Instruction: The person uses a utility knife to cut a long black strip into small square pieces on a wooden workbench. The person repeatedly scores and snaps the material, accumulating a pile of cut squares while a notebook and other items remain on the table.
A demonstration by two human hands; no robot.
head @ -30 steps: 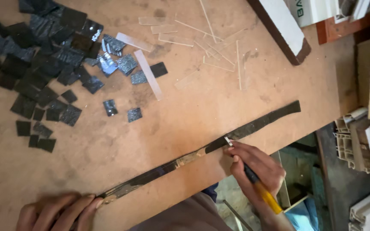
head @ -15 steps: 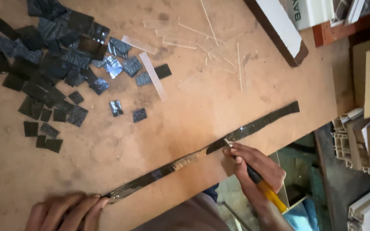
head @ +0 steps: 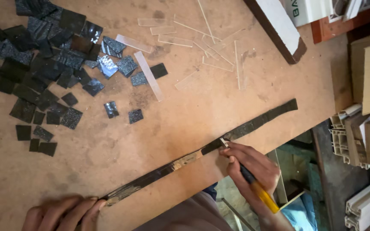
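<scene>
A long dark strip lay slantwise on the brown surface, running from 7 o'clock to 2 o'clock. The left hand, at 7 o'clock, lay flat with its fingers pressing down the strip's lower end. The right hand, at 5 o'clock, was clenched around a cutter with a yellow handle, the tip touching the strip near its middle. A heap of small dark square tiles covered the surface at 10 o'clock, with two loose ones just beside it. Clear narrow offcuts were scattered at 12 o'clock. A white board with a dark edge lay at 1 o'clock, and stacked profiles stood off the surface at 3 o'clock.
</scene>
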